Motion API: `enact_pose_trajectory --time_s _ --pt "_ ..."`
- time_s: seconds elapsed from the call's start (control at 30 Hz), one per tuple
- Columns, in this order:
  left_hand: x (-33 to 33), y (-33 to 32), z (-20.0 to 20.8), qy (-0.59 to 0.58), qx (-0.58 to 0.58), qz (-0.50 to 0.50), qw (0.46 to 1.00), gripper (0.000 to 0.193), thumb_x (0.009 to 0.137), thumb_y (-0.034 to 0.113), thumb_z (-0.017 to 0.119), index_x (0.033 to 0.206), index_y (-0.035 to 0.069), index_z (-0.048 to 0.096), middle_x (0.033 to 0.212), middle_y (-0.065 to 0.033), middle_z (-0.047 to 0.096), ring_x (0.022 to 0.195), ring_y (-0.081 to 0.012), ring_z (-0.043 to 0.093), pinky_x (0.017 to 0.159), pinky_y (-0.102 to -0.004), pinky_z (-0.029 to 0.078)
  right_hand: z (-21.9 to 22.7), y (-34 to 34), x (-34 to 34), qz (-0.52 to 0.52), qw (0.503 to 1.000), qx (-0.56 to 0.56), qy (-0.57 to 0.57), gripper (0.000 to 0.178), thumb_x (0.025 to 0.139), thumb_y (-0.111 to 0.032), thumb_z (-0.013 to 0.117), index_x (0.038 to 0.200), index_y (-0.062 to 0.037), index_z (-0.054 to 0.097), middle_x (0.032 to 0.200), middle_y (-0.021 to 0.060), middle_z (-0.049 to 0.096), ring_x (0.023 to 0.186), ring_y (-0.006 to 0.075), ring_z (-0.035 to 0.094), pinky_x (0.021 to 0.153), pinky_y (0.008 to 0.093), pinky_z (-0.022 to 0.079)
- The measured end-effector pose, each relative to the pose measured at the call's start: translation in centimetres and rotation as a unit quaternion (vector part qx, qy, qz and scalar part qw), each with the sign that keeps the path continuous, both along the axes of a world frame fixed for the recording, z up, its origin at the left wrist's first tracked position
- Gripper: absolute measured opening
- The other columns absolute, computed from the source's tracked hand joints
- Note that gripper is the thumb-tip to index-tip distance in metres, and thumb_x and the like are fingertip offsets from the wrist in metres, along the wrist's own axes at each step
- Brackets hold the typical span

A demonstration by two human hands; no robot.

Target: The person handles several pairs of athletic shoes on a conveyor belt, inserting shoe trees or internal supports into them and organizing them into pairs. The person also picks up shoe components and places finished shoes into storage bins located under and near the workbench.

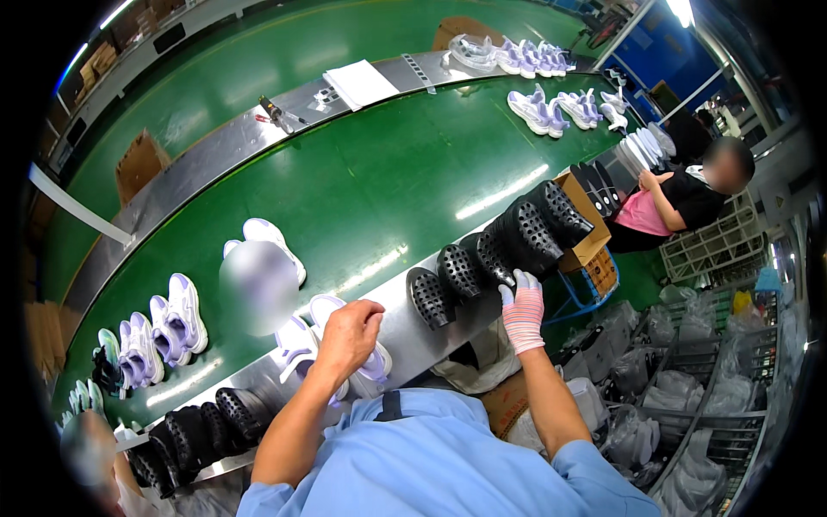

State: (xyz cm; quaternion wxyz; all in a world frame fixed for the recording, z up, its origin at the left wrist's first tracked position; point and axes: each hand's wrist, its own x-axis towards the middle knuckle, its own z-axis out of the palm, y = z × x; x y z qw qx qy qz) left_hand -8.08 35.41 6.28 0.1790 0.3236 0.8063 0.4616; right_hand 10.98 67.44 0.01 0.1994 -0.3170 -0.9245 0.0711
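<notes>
My bare left hand [349, 339] hovers over a pair of white and lavender sneakers at the bench's near edge. Its fingers are curled in, and nothing shows in them. One sneaker [297, 345] lies left of the wrist; another sneaker [376, 364] is partly hidden under the hand. My right hand [524, 315] wears a striped glove with pale fingertips. Its fingers reach out, thumb apart, to the lower end of a black perforated shoe tree [494, 257] and appear to touch it. More black shoe trees [431, 298] stand in a row on both sides of it.
Across the green conveyor belt [370, 181] lie more sneakers [183, 314] and a blurred pair in the middle. A second group of black shoe trees [237, 412] sits at lower left beside a co-worker's arm. A cardboard box [587, 224] and a seated person [680, 198] are at right.
</notes>
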Motion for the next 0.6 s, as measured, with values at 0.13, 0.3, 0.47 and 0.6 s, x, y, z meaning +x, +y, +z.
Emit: enact_pose_trajectory --time_s 0.13,0.3,0.47,0.6 --pt "1.0 2.4 0.7 -0.019 0.008 -0.04 0.999 0.026 0.092 0.012 0.071 0.116 0.001 0.072 0.111 -0.0194 0.072 0.095 -0.034 0.071 0.083 -0.0402 0.057 3.7 -1.3 0.1 0.049 0.997 0.037 0.037 0.044 0.09 -0.016 0.075 0.127 0.0021 0.062 0.122 0.0228 0.064 0.11 0.0435 0.06 0.097 0.0502 0.05" --pt "0.5 3.8 5.6 -0.023 0.159 -0.063 0.985 0.077 0.08 0.022 0.089 0.145 0.008 0.052 0.13 -0.0158 0.065 0.127 -0.0308 0.061 0.106 -0.0427 0.05 14.2 -8.9 0.5 0.212 0.962 -0.147 0.089 0.047 0.086 -0.013 0.08 0.127 -0.0007 0.063 0.116 0.0207 0.066 0.105 0.0404 0.064 0.093 0.044 0.053" --pt "-2.8 1.0 5.6 -0.305 0.19 -0.113 0.926 0.066 0.081 0.018 0.09 0.135 0.007 0.054 0.115 -0.0094 0.072 0.108 -0.0168 0.068 0.096 -0.0345 0.055 15.7 -14.1 -2.9 0.27 0.917 -0.292 0.006 0.038 0.089 -0.025 0.079 0.117 -0.0026 0.066 0.104 0.0203 0.069 0.096 0.0392 0.068 0.084 0.0431 0.055" --pt "-4.5 -2.8 4.5 -0.322 0.173 -0.073 0.928 0.055 0.082 0.015 0.089 0.126 0.007 0.056 0.106 -0.0088 0.074 0.099 -0.0155 0.07 0.089 -0.0327 0.057 15.0 -17.6 -5.2 0.248 0.902 -0.344 -0.08 0.036 0.093 -0.034 0.075 0.104 -0.0019 0.065 0.081 0.0204 0.068 0.077 0.0416 0.069 0.069 0.0461 0.054"
